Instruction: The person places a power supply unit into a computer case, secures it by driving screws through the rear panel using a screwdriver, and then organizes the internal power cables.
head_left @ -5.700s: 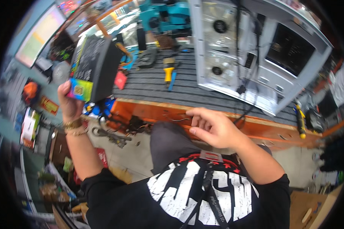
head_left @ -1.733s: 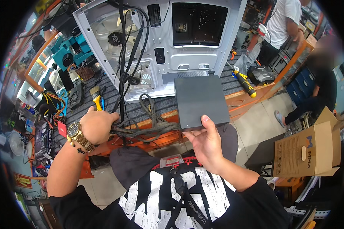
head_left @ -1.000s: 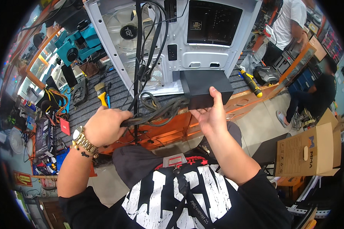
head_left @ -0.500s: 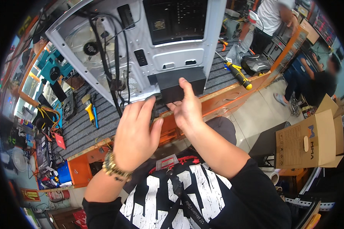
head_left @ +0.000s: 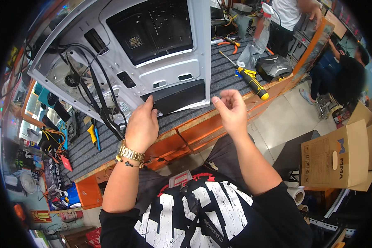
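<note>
On the bench (head_left: pixel 111 145), head view: black box-shaped unit (head_left: pixel 181 97) sits in the lower bay of the white computer case (head_left: pixel 168 73). Left hand (head_left: pixel 142 127) at the unit's left end; grip cannot be told. Right hand (head_left: pixel 233 113) released, fingers loosely curled, beside the case.

Black T-shirt (head_left: pixel 262 217), short loose sleeves (head_left: pixel 277 202) ending near the elbows; large, cracked-looking white block lettering (head_left: pixel 229 204) across the chest, red trim pattern (head_left: pixel 202 176) among it. Black lanyard (head_left: pixel 208 227) with pale print down the strap, carrying a clear-edged badge (head_left: pixel 180 179) with red on it; dark grey trousers (head_left: pixel 227 155) below. Left wrist (head_left: pixel 128 142): gold-coloured metal-link watch (head_left: pixel 132 154), beaded bracelet (head_left: pixel 129 164) with small dark charm; left hand (head_left: pixel 142 128) and right hand (head_left: pixel 232 112) both ungloved.
</note>
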`<state>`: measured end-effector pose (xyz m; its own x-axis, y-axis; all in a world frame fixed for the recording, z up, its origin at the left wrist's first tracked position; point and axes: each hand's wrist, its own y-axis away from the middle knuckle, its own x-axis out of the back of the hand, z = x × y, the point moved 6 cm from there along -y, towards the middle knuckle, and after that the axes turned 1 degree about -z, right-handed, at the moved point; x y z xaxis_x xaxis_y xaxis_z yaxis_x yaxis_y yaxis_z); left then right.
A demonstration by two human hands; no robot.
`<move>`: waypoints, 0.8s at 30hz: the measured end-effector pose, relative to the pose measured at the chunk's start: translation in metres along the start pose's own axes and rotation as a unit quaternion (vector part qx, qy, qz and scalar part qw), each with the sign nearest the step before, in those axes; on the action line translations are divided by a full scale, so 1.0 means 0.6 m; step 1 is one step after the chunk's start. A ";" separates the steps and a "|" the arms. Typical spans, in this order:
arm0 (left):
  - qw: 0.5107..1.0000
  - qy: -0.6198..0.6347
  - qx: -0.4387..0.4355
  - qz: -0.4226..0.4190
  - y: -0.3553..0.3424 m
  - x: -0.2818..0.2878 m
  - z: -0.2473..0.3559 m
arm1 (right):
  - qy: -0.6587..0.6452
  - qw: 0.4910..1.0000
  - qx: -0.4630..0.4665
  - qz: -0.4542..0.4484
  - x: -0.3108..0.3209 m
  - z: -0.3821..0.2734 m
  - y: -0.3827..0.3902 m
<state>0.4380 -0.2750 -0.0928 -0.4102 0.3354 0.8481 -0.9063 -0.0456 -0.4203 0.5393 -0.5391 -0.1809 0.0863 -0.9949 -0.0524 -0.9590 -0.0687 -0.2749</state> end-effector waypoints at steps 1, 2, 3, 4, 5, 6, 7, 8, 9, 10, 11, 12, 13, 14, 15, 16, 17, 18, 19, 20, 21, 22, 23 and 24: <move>0.999 -0.025 0.035 -0.028 -0.006 -0.001 0.005 | 0.010 0.999 0.041 -0.013 -0.001 -0.008 -0.011; 0.995 -0.050 0.070 -0.056 -0.011 -0.004 0.005 | 0.007 0.999 0.038 -0.011 0.002 -0.010 -0.023; 0.994 -0.057 0.072 -0.060 -0.012 -0.006 0.001 | 0.077 0.991 0.105 -0.037 -0.008 -0.043 -0.034; 0.994 -0.043 0.076 -0.065 -0.015 -0.006 -0.007 | 0.148 0.972 0.174 -0.061 -0.020 -0.070 -0.042; 0.994 -0.029 0.080 -0.070 -0.017 -0.008 -0.014 | 0.115 0.973 0.174 -0.099 -0.033 -0.072 -0.050; 0.994 -0.034 0.081 -0.069 -0.018 -0.008 -0.019 | 0.110 0.973 0.175 -0.099 -0.040 -0.074 -0.053; 0.988 0.024 0.123 -0.088 -0.016 -0.014 -0.030 | 0.090 0.978 0.159 -0.102 -0.047 -0.073 -0.056; 0.978 0.082 0.163 -0.105 -0.013 -0.019 -0.040 | 0.070 0.982 0.143 -0.106 -0.053 -0.071 -0.058; 0.977 0.079 0.167 -0.102 -0.013 -0.020 -0.043 | 0.085 0.978 0.174 -0.080 -0.056 -0.076 -0.054; 0.976 0.091 0.170 -0.103 -0.014 -0.021 -0.045 | 0.081 0.978 0.175 -0.084 -0.060 -0.077 -0.052; 0.974 0.102 0.172 -0.104 -0.014 -0.020 -0.045 | 0.092 0.975 0.189 -0.068 -0.061 -0.081 -0.052; 0.974 0.100 0.172 -0.104 -0.017 -0.018 -0.039 | 0.104 0.973 0.201 -0.047 -0.057 -0.083 -0.051; 0.961 0.136 0.211 -0.112 -0.017 -0.017 -0.036 | 0.102 0.973 0.201 -0.047 -0.058 -0.082 -0.052; 0.945 0.173 0.249 -0.120 -0.016 -0.019 -0.036 | 0.120 0.966 0.226 -0.036 -0.061 -0.086 -0.051; 0.946 0.171 0.246 -0.123 -0.018 -0.020 -0.036 | 0.140 0.958 0.249 -0.023 -0.061 -0.092 -0.050; 0.936 0.210 0.258 -0.116 -0.018 -0.021 -0.041 | 0.140 0.958 0.248 -0.018 -0.059 -0.096 -0.048; 0.924 0.248 0.270 -0.110 -0.017 -0.022 -0.047 | 0.158 0.953 0.258 -0.028 -0.060 -0.107 -0.043; 0.925 0.245 0.268 -0.114 -0.013 -0.017 -0.057 | 0.174 0.947 0.266 -0.038 -0.064 -0.115 -0.034; 0.922 0.243 0.276 -0.117 -0.008 -0.015 -0.075 | 0.178 0.935 0.306 -0.018 -0.067 -0.116 -0.024; 0.920 0.242 0.284 -0.120 -0.003 -0.014 -0.086 | 0.182 0.929 0.323 -0.007 -0.071 -0.119 -0.014; 0.924 0.229 0.285 -0.114 0.002 -0.005 -0.086 | 0.180 0.935 0.306 -0.017 -0.076 -0.120 -0.004; 0.925 0.229 0.281 -0.117 0.008 0.000 -0.093 | 0.177 0.940 0.289 -0.025 -0.078 -0.130 0.007; 0.926 0.226 0.274 -0.125 0.015 0.006 -0.103 | 0.188 0.939 0.289 -0.019 -0.078 -0.141 0.022; 0.928 0.223 0.268 -0.131 0.020 0.015 -0.113 | 0.199 0.935 0.293 -0.021 -0.082 -0.154 0.035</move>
<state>0.4303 -0.2087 -0.1118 -0.1936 0.7512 0.6310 -0.9389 -0.3285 0.1030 0.4898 -0.4983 -0.0956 -0.0997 -0.9488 0.2997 -0.6345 -0.1714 -0.7537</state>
